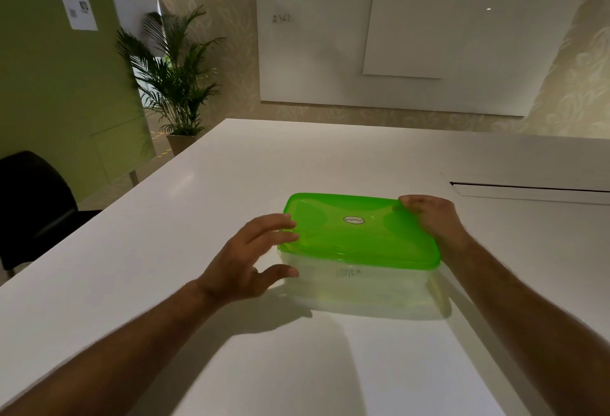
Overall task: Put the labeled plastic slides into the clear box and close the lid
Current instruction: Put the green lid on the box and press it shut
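A: Sitting on the white table [330, 158], the clear rectangular plastic box [363, 287], with the translucent green plastic lid [359, 230] laid flat on top. Small oval sticker in the middle of that lid.

B: Reaching in from the left side, the left hand [246, 260]: fingers straight and spread, fingertips touching the lid's left edge, thumb against the box wall just below. Nothing grasped there, released.

A: Curled over the lid's far right corner, the right hand [429, 217], fingers bent round the rim and holding it, wrist resting along the right side of the box.

B: Visible through the near wall, faint handwriting and some pale flat shapes; too blurred to make out as slides.

A: Behind the table, a large whiteboard [313, 52] on the patterned wall, a potted palm [175, 75] to the left, a black chair [33, 204] at the left edge.
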Demonstrator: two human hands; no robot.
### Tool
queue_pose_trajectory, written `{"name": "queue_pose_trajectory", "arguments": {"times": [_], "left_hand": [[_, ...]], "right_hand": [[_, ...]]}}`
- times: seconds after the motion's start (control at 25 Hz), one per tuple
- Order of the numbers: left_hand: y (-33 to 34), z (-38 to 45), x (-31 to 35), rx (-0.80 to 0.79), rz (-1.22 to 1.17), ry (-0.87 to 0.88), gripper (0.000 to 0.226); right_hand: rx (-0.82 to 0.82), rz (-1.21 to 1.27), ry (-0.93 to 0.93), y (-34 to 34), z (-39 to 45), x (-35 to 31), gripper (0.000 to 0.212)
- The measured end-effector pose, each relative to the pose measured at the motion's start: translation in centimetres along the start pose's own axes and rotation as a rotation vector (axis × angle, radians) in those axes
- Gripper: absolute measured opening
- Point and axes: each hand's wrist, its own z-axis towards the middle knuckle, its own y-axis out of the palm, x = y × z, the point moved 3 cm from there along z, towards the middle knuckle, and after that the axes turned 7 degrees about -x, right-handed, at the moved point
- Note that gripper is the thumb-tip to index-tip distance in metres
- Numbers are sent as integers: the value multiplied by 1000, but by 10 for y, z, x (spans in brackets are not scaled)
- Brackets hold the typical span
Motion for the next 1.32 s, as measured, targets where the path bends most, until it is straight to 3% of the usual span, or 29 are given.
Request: {"name": "queue_pose_trajectory", "arguments": {"times": [0.08,0.56,0.76,0.92,1.0,1.12,1.2,1.32], "left_hand": [[8,1,0,23,48,68,40],[14,2,4,74,261,223,19],[14,1,4,85,249,206,19],[3,15,6,65,58,59,29],[-3,31,9,60,-16,-20,34],[-4,61,10,-19,-83,-181,34],[3,79,9,-139,-31,-256,39],[22,95,5,-396,64,-400,66]], "right_hand": [[2,-9,6,0,0,0,13],[-11,-4,21,1,-4,-1,16],[-2,-5,19,2,-5,-3,16],[-25,-41,29,1,-6,-3,18],[11,-340,-24,-1,-3,-7,15],[26,-925,-274,4,-7,-28,21],[-78,-1018,-382,18,-17,-37,30],[-260,-1232,-422,46,-35,-32,54]]}}
